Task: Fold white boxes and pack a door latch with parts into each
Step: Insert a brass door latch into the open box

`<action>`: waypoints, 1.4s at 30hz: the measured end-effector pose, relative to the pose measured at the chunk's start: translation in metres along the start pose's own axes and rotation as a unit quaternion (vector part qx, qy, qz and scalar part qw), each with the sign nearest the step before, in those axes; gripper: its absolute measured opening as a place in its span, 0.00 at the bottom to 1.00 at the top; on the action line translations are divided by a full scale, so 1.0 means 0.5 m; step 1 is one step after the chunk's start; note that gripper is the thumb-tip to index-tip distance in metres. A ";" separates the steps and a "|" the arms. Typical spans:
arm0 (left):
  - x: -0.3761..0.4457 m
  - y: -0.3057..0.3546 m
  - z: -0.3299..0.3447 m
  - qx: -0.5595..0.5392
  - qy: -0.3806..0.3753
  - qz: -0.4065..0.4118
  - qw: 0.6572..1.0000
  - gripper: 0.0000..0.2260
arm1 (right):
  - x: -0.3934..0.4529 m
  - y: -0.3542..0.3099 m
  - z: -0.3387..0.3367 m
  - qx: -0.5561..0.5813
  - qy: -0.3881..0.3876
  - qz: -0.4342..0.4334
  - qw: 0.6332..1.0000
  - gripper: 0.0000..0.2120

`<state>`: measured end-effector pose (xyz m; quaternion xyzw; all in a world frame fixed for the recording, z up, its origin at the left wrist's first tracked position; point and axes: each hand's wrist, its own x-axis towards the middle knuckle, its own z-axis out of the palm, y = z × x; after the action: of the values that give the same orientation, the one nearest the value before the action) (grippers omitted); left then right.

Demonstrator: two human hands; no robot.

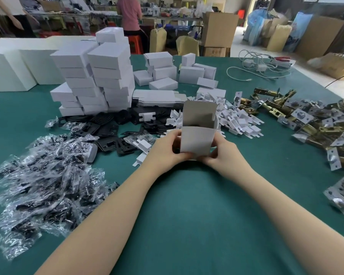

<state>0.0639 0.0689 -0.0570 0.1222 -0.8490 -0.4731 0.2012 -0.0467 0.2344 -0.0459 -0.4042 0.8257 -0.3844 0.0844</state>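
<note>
Green tabletop (187,205) carries the work: an upright white box (196,139), open end up, pinched low between left hand (167,149) and right hand (222,153); door latches (286,114) lie nearer the right.

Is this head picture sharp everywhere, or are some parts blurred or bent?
Head view: the box and both hands are fairly sharp; the plastic bags at left look smeared; the table edge bows from wide-angle distortion; lighting is even.
</note>
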 end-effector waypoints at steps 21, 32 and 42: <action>0.004 -0.007 0.012 0.066 -0.001 -0.014 0.998 0.23 | 0.131 0.052 -0.062 -0.288 -0.037 0.057 0.955 0.14; 0.006 -0.008 0.012 0.057 -0.006 -0.025 0.998 0.23 | 0.061 0.065 -0.093 -0.388 0.037 -0.012 0.921 0.12; 0.003 -0.006 0.007 -0.004 -0.023 -0.023 0.999 0.22 | 0.027 0.036 -0.111 -0.356 -0.044 0.014 0.933 0.12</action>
<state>0.0610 0.0693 -0.0608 0.1306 -0.8484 -0.4835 0.1713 -0.0917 0.2628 -0.0179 -0.4124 0.9096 -0.0457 -0.0230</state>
